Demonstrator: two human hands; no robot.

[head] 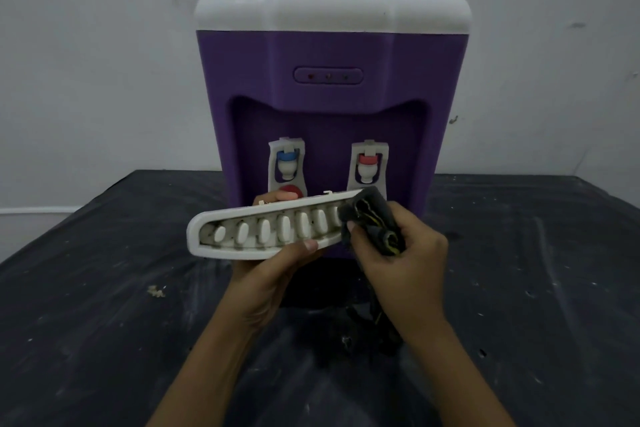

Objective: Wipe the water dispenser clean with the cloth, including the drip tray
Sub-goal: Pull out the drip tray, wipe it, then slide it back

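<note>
White drip tray (263, 229) held above the black table (104, 288).
Left hand (273, 267) clasps its middle; long axis runs left to right, right end raised, ribbed face nearward. Right hand (401, 260) grips a bunched dark cloth (374, 218) against that end; purple dispenser (329, 97) stands behind.

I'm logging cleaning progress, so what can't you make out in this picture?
Head view:
- Right end of the drip tray: covered by the cloth in the right hand.
- Base of the dispenser: hidden behind the drip tray and the left hand.
- Indicator lights: too small and dim to read.
</note>
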